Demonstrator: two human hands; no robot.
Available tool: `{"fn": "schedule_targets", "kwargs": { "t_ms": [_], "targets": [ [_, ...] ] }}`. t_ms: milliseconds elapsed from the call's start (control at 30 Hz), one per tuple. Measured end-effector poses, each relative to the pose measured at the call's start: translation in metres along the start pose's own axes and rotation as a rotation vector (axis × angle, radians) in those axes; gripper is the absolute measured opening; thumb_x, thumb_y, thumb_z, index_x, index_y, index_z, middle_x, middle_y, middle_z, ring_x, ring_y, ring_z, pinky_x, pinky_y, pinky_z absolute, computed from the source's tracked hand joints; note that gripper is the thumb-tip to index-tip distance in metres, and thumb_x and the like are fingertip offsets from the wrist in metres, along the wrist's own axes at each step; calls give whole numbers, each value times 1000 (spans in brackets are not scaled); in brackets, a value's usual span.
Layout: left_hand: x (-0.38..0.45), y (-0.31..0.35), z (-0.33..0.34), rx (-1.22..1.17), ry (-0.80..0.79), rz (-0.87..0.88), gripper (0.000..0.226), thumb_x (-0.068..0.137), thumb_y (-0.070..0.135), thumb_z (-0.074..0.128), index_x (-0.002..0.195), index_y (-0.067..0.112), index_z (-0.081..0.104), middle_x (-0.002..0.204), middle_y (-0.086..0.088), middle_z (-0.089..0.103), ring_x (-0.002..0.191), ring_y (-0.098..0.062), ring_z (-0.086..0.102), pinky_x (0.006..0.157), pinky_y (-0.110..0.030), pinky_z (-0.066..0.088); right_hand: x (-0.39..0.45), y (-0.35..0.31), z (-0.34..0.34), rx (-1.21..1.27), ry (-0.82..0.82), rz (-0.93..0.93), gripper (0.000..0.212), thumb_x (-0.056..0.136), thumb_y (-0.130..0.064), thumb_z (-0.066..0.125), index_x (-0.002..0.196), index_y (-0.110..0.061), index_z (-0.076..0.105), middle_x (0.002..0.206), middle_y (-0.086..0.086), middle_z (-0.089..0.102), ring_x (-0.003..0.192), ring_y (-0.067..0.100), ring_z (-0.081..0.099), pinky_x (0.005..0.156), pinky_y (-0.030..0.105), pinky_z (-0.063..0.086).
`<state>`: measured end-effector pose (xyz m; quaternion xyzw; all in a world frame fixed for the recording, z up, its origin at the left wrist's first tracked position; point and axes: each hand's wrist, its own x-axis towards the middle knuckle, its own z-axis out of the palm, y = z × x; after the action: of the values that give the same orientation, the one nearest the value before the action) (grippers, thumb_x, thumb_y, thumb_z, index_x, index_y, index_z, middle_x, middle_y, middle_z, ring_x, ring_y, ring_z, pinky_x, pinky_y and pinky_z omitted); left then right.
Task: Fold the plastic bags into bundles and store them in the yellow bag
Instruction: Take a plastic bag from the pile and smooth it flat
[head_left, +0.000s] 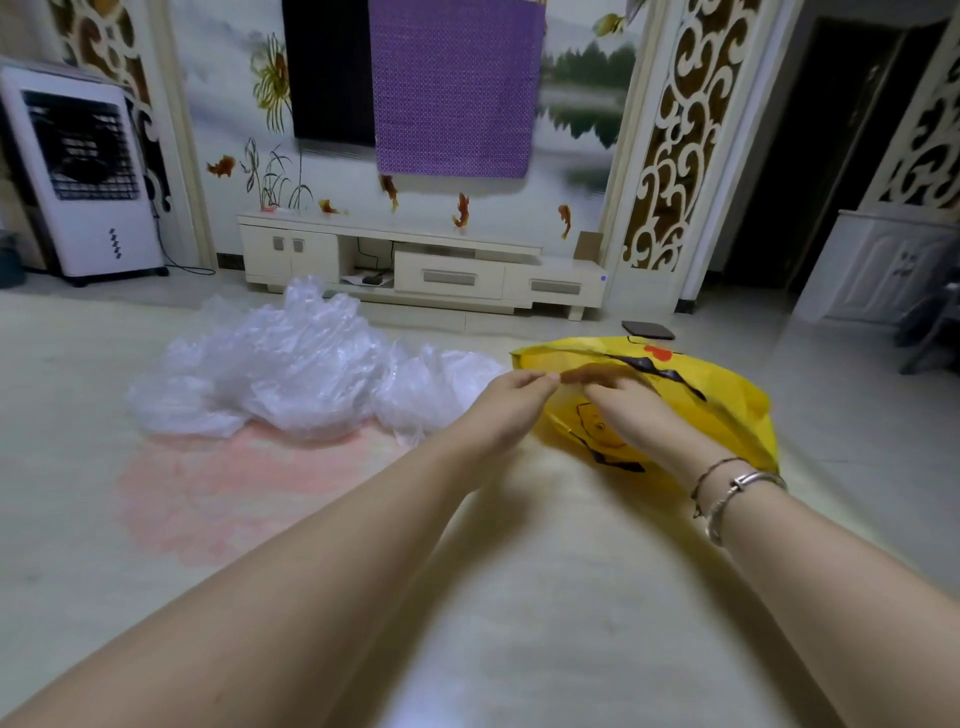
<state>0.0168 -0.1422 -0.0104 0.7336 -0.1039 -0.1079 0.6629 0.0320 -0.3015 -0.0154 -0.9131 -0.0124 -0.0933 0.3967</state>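
The yellow bag (727, 400), printed with black and red marks, lies on the floor at the right with its mouth facing me. My left hand (511, 402) reaches to the near rim of that mouth, and its fingertips pinch the yellow film. My right hand (618, 397), with bracelets on the wrist, lies over the bag's opening. Its blurred fingers stretch left until they almost meet the left fingertips. A loose heap of clear plastic bags (291, 364) sits on the floor just left of my hands, crumpled and unfolded.
A pink patch (234, 483) marks the pale floor in front of the heap. A low white TV cabinet (421, 265) stands along the back wall and a white air cooler (83, 176) at the far left. A small dark flat object (648, 329) lies behind the yellow bag.
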Motion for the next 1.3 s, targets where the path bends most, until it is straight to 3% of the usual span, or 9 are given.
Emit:
{"fn": "schedule_targets", "kwargs": {
  "t_ms": [133,333,467,633,700,800,933,1133,1300],
  "targets": [
    [24,-3,4,-75,34,-64,37,101,30,46,128,6,57,130,-5,56,119,-19,53,101,-30,44,12,7,1,10,41,21,37,91,-13,38,104,-36,64,115,-5,62,98,13,57,75,27,44],
    [24,11,12,-129,-11,28,25,97,15,51,112,1,66,104,-1,64,98,-20,60,92,-27,47,29,18,7,-122,-47,-49,28,96,-33,41,98,-23,67,101,4,69,94,28,63,83,43,53],
    [18,22,7,-109,-39,86,27,99,16,51,115,1,66,118,-10,66,102,-18,62,92,-29,50,49,31,2,-491,-111,100,37,102,-20,34,133,-7,51,139,16,48,128,32,43,108,44,33],
    [8,17,6,-68,-81,61,32,100,24,49,126,7,59,129,-8,59,120,-18,55,101,-32,47,46,10,-9,-684,-97,109,41,105,-22,27,144,-11,34,150,10,35,137,26,35,110,35,27],
    [3,15,10,-82,-121,38,37,100,25,49,132,8,54,135,-7,55,126,-17,51,106,-33,43,32,-5,-15,-664,-135,116,39,104,-18,31,143,-13,36,141,8,42,126,24,45,102,29,35],
    [-7,12,14,-112,-123,3,43,100,23,51,139,7,46,142,-7,49,132,-17,45,109,-34,39,-1,-16,-26,-577,-150,136,27,98,-8,36,114,-22,53,101,6,51,78,17,51,60,21,37],
    [-30,10,2,-95,-63,18,37,99,15,50,135,7,50,135,-7,52,116,-13,47,107,-31,39,-47,-20,-26,-552,1,41,49,91,-7,37,134,-24,52,137,5,52,123,24,50,94,33,46],
    [-70,-8,-45,3,113,108,27,94,1,44,102,13,66,112,-4,63,111,-20,61,100,-33,48,-84,-48,6,-373,85,-157,22,89,-12,46,94,-19,66,92,-1,64,81,14,56,68,30,46],
    [-83,-32,-90,12,364,140,29,89,-5,41,91,12,64,109,-8,66,90,-15,65,87,-33,52,-56,-74,61,-252,60,-306,24,93,-16,51,115,-15,60,113,1,62,103,15,57,81,24,42]
  ]
}}
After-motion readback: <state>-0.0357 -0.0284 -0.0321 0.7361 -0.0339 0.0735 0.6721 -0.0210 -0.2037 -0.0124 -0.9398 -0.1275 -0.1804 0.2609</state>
